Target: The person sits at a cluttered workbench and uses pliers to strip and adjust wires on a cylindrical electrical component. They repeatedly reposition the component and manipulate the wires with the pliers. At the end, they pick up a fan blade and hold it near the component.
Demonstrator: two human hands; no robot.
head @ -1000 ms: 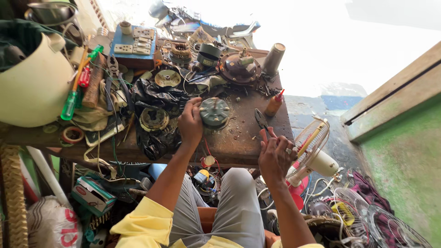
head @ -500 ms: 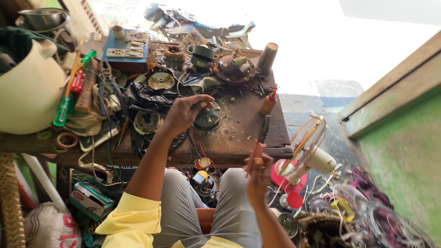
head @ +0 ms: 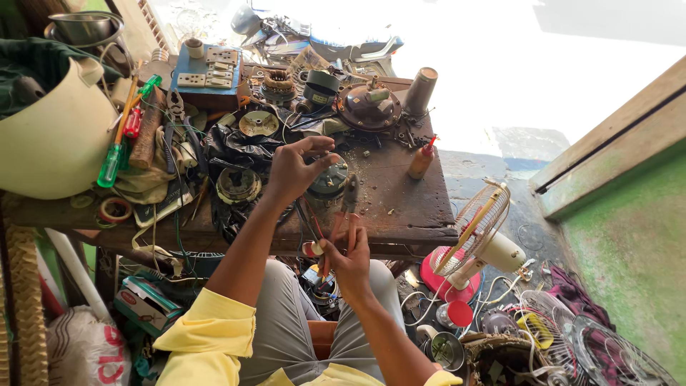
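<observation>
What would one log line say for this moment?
left hand: above round dark motor part | right hand: holds red-handled pliers | wooden workbench: cluttered

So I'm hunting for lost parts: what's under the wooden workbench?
Under the workbench, a green-and-white box, a white sack and tangled wires show. The person's legs hide whatever lies farther back.

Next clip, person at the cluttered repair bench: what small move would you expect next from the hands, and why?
Probably bringing the pliers to the wire end. The right hand holds the red-handled pliers nose-up at the bench edge, while the left hand pinches something thin above the round motor part. The two are close but apart, so closing that gap seems the likely step.
</observation>
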